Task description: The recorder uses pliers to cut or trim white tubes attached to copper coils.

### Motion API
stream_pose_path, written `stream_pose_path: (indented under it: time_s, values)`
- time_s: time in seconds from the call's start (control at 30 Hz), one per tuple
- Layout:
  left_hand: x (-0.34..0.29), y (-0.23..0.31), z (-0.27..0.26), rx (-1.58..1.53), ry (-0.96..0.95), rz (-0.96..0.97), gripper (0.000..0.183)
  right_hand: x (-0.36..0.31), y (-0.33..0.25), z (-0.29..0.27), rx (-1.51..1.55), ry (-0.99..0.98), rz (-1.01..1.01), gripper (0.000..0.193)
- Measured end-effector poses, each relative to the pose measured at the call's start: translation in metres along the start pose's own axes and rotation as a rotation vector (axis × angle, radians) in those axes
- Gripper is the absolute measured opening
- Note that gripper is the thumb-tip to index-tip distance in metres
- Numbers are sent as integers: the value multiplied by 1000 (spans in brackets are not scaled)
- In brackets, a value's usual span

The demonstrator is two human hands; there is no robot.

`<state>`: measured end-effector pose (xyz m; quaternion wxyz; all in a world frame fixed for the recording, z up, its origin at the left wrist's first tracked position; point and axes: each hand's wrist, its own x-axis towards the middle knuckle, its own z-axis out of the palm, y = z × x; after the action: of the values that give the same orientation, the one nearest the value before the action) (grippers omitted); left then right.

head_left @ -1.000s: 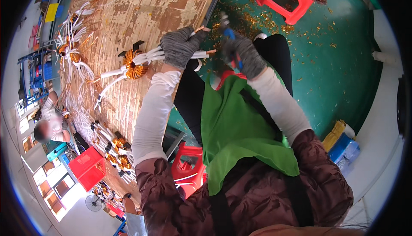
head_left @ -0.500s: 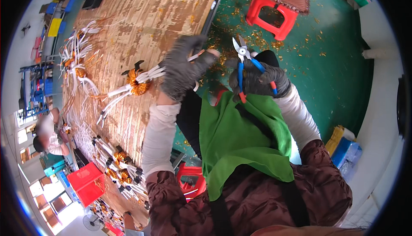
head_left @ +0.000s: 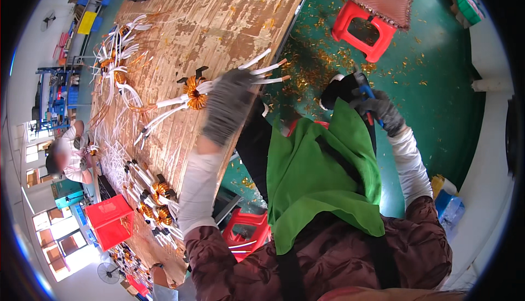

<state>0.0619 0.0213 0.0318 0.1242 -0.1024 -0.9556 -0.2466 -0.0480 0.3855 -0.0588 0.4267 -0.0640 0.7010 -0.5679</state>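
My left hand, in a dark grey glove and blurred by motion, is closed round the white-sleeved leads of a copper-wound ring coil. The coil lies on the wooden table, and several lead ends stick out past my hand at the table's edge, some with bare copper tips. Other leads run from the coil's far side to the left. Over the floor to the right, my gloved right hand grips cutting pliers with blue and red handles. Their jaws point up, away from the leads, and are blurred.
More coils with white leads lie at the table's far left; others are heaped at its near left beside a red bin. A red stool with a brown cushion stands on the scrap-strewn green floor. Another person sits across.
The pliers have moved right in my right hand, away from the left, and tilted. My left hand now sits round the leads, with their ends showing beyond it. The view has shifted slightly.
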Motion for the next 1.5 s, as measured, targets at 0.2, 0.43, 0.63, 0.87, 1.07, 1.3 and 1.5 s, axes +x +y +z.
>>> stream_pose_path:
  time_s: [0.2,0.43,0.63,0.87,1.07,1.3,1.5]
  values:
    - [-12,-153,-92,94,-332,-602,71,11,4,17,339,15,-93,43]
    - [34,-153,-73,-18,-934,-579,74,10,-5,54,175,18,2,45]
    - [9,-113,-84,131,-1054,-598,85,23,16,47,206,12,20,47]
    - [-65,-95,-87,-211,-736,-662,63,37,46,49,229,-32,7,40]
    - [-77,-58,-86,110,-366,-314,45,35,45,47,138,-50,18,31]
    - [-81,-49,-62,668,103,-182,29,29,30,38,310,-85,-86,37]
    - [-99,-19,2,636,151,-300,38,36,7,52,151,-132,-234,42]
